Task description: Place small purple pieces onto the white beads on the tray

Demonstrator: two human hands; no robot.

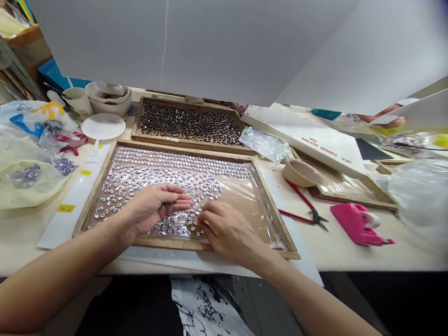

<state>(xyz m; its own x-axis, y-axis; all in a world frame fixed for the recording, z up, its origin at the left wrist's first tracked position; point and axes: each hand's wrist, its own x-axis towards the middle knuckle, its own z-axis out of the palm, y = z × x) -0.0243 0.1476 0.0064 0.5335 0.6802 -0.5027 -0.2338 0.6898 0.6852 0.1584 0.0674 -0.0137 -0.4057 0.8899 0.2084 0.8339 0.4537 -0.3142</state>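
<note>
A wooden-framed tray [276, 214] lined with clear film lies before me, covered with many small pale drop-shaped gems, in neat rows along its far side and scattered nearer to me. Over its middle hovers my left hand [152, 207], palm turned inward and slightly cupped, fingers stretched out. A small dark patch shows between its thumb and fingers; I cannot tell what it is. Just to the right, my right hand [226, 228] is low over the film with thumb and fingertips pinched together beside loose gems [198, 233]. Whatever sits in that pinch is hidden.
Behind stands a second tray [191, 122] of dark gems. Red-handled cutters [308, 212], a beige bowl [303, 172] and a pink tape dispenser [360, 224] lie right. At left are a white paddle-shaped dish [104, 126] and plastic bags [31, 154]. Another person's hand [388, 116] shows far right.
</note>
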